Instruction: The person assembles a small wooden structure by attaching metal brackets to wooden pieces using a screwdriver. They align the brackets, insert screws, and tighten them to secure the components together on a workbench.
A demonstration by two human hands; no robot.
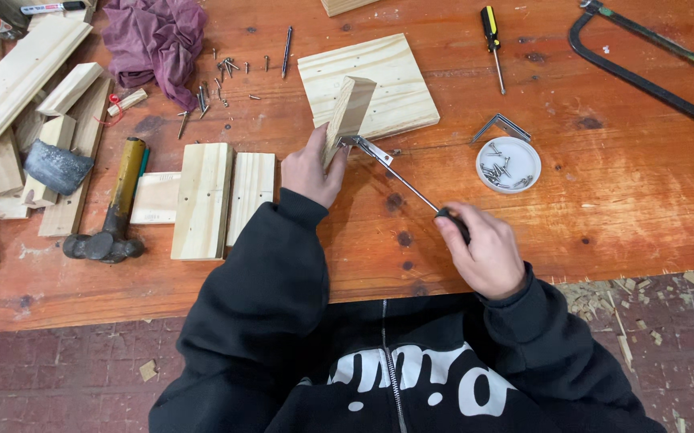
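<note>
Left hand [312,170] pinching upright block [348,119], standing on edge on square board [395,76] at table [603,216] centre. Right hand [487,252] fisted round screwdriver [411,188], tip at metal bracket [369,148] against block foot. Best kept: shaft in line with screw, block pressed steady, firm push while turning. Pale pine, visible grain, sawn faces; shiny steel bracket; round white screw dish [508,164] near.
</note>
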